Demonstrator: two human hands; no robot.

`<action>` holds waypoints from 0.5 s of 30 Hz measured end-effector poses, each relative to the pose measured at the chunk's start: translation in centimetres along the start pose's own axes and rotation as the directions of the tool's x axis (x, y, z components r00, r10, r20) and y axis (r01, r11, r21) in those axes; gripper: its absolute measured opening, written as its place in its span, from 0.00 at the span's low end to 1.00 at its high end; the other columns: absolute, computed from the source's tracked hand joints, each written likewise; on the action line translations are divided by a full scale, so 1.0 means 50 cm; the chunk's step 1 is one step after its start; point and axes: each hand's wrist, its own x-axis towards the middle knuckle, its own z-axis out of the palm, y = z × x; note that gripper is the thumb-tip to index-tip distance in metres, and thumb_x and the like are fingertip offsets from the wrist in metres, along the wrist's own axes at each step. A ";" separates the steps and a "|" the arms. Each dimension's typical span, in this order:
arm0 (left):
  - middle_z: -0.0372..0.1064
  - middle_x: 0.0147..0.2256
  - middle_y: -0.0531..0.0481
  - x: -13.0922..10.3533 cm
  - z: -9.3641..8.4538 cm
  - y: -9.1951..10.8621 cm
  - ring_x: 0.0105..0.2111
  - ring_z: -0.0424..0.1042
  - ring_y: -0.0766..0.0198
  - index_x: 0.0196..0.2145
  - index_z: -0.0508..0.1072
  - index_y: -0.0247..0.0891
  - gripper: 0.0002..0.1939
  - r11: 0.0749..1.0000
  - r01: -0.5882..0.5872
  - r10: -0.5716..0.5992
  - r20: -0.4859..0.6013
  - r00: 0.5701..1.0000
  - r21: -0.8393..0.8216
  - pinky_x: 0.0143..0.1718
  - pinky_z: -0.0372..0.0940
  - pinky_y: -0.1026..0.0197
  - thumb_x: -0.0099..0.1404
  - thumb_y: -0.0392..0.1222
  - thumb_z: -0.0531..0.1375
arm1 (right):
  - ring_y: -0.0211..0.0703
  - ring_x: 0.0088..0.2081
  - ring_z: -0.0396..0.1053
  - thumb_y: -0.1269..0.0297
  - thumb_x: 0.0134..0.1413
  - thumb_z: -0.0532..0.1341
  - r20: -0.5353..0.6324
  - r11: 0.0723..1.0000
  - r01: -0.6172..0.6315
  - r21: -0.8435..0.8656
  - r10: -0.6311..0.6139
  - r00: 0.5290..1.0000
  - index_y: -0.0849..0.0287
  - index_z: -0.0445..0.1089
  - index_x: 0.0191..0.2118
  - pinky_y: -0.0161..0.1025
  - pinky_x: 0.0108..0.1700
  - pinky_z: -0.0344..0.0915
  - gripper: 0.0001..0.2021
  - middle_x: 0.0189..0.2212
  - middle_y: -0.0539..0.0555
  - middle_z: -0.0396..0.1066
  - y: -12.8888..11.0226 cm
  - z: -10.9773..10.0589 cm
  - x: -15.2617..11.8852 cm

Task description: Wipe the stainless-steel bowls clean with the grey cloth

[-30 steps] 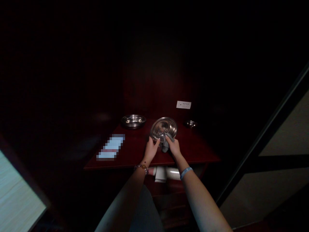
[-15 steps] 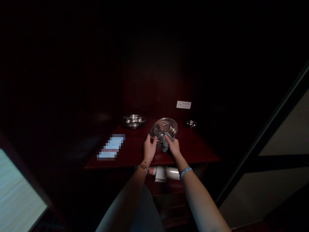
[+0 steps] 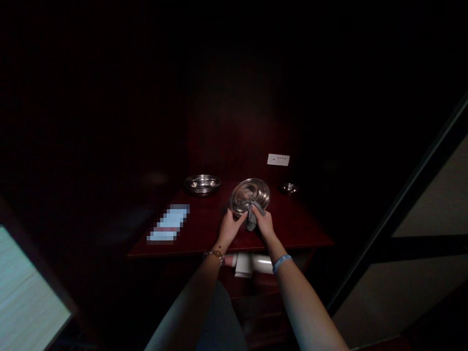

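Still pinching the cloth point(image 3: 251, 218) against the tilted dish point(image 3: 252, 194) just past the fingers of the right hand point(image 3: 263, 223), but now gripping its near side with the left hand point(image 3: 230, 227) closer in than half a second ago, so probably just regripping mid-wipe tbh.

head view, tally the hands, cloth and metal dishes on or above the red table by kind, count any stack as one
Hands: 2 (left hand, right hand)
Cloth: 1
Held metal dish: 1
Dish stack: 1, number of dishes in it unclear
Small metal bowl: 1
Total: 6
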 end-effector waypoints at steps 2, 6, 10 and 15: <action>0.75 0.45 0.40 0.001 0.003 -0.008 0.46 0.75 0.56 0.48 0.69 0.37 0.21 1.000 0.020 -0.020 0.034 0.999 -0.007 0.51 0.65 0.54 0.60 0.49 0.63 | 0.51 0.39 0.77 0.45 0.45 0.66 0.001 1.000 -0.006 -0.001 0.006 1.000 0.62 0.78 0.38 0.41 0.44 0.70 0.24 0.36 0.58 0.80 0.000 0.000 0.001; 0.76 0.44 0.40 0.004 0.004 -0.012 0.47 0.74 0.55 0.45 0.69 0.36 0.16 0.998 0.047 -0.047 0.018 0.999 -0.028 0.52 0.64 0.53 0.62 0.46 0.61 | 0.50 0.37 0.77 0.44 0.44 0.66 0.034 1.000 -0.006 -0.021 0.007 0.999 0.63 0.78 0.35 0.40 0.41 0.70 0.24 0.34 0.57 0.80 0.000 0.000 0.001; 0.75 0.44 0.40 0.006 0.003 -0.011 0.45 0.75 0.55 0.44 0.69 0.37 0.15 0.996 0.072 -0.072 0.009 0.997 -0.053 0.49 0.66 0.53 0.61 0.45 0.60 | 0.50 0.38 0.77 0.45 0.45 0.66 0.045 0.999 -0.001 -0.042 0.003 0.999 0.62 0.78 0.37 0.40 0.42 0.70 0.23 0.34 0.57 0.80 0.006 0.000 0.003; 0.75 0.45 0.41 0.006 0.006 -0.011 0.45 0.74 0.56 0.44 0.69 0.36 0.15 0.993 0.066 -0.067 -0.006 0.998 -0.101 0.48 0.67 0.54 0.61 0.44 0.60 | 0.49 0.38 0.77 0.45 0.46 0.66 0.020 0.998 0.008 -0.068 -0.006 1.000 0.61 0.78 0.36 0.41 0.43 0.71 0.22 0.35 0.56 0.80 0.014 0.001 0.006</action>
